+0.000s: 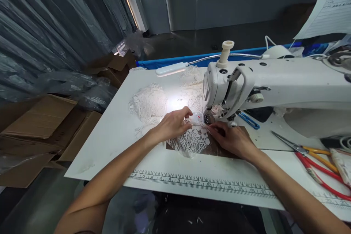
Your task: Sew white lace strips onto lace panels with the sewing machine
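1. left hand (173, 124) is lying palm down on the white lace piece (192, 140), fingers together and pressing it flat against the table, fingertips pointing toward 3 o'clock at the needle area.
2. right hand (231, 139) is sitting at 3 o'clock of the lace, fingers closed and pinching its edge just below the presser foot (208, 119). the two hands are nearly touching right in front of the needle.
3. the lace is lying on a dark brown plate (216, 150) set into the white table (115, 135), at 6 o'clock of the sewing machine (274, 80) head.
4. more lace is piling up in a heap (149, 104) at 10 o'clock of the left hand, lit by the little lamp (171, 69).
5. scissors with orange handles (304, 149) are lying well off at 3 o'clock, and blue tweezers (248, 120) are resting just under the machine arm.
6. a printed ruler strip (200, 182) is running along the table's near edge, at 6 o'clock of both hands.
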A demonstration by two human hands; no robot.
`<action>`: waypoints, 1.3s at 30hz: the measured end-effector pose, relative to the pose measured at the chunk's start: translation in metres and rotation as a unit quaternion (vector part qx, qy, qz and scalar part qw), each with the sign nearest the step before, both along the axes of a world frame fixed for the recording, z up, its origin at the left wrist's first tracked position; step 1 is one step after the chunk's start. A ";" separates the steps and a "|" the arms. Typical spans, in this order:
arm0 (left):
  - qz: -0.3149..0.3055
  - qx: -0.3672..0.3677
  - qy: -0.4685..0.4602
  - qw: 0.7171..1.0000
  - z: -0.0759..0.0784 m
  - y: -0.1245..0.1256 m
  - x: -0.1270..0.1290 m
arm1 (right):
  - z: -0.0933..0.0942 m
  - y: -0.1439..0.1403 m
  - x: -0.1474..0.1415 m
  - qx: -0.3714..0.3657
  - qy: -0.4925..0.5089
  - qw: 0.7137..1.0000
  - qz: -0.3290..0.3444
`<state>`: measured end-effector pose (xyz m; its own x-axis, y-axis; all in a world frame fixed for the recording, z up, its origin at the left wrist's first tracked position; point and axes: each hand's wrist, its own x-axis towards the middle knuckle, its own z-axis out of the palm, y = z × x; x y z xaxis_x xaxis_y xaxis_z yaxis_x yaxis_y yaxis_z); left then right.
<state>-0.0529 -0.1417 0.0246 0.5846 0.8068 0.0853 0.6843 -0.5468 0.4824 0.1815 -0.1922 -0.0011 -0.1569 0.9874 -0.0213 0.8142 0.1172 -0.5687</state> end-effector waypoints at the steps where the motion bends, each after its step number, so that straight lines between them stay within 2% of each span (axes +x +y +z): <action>1: -0.002 0.052 0.007 0.999 -0.006 0.004 0.002 | -0.002 0.002 0.000 0.011 -0.011 1.000 -0.009; 4: 0.000 0.199 0.021 0.980 -0.018 0.006 0.006 | -0.005 0.004 0.001 0.006 0.001 1.000 -0.007; 6: -0.023 0.245 0.027 0.969 -0.022 -0.001 0.009 | -0.005 0.004 0.003 -0.001 0.009 1.000 -0.006; 10: -0.131 0.199 0.037 0.971 -0.026 -0.023 0.014 | -0.004 0.002 0.002 0.002 0.004 1.000 -0.020; 13: -0.144 0.159 0.057 0.975 -0.029 -0.030 0.015 | -0.002 0.000 0.000 -0.003 0.001 0.999 -0.040; 16: -0.169 0.134 0.054 0.975 -0.031 -0.025 0.012 | -0.001 -0.006 -0.003 -0.008 0.024 0.998 -0.050; 18: -0.184 0.141 0.028 0.972 -0.031 -0.020 0.011 | -0.003 -0.010 -0.004 0.004 0.060 0.998 -0.033; 21: -0.163 0.177 -0.020 0.970 -0.030 -0.018 0.012 | -0.009 -0.017 -0.009 0.040 0.095 0.995 -0.001; 23: -0.155 0.200 -0.044 0.966 -0.030 -0.021 0.016 | -0.016 -0.021 -0.013 0.078 0.082 0.993 0.026; 26: -0.172 0.222 -0.057 0.958 -0.032 -0.027 0.022 | -0.021 -0.024 -0.019 0.122 0.010 0.989 0.084; 29: -0.184 0.208 -0.040 0.960 -0.037 -0.028 0.024 | -0.015 -0.024 -0.017 0.133 -0.025 0.982 0.133; 32: -0.184 0.195 -0.040 0.962 -0.043 -0.025 0.023 | -0.003 -0.016 -0.005 0.105 0.031 0.979 0.173; 33: -0.182 0.197 -0.048 0.962 -0.044 -0.024 0.022 | 0.000 -0.012 0.000 0.093 0.041 0.980 0.172; 35: -0.177 0.203 -0.065 0.961 -0.045 -0.023 0.020 | 0.003 -0.003 0.010 0.068 0.019 0.989 0.129; 39: -0.170 0.229 -0.081 0.955 -0.041 -0.024 0.020 | -0.008 0.005 0.019 0.057 -0.006 0.997 0.057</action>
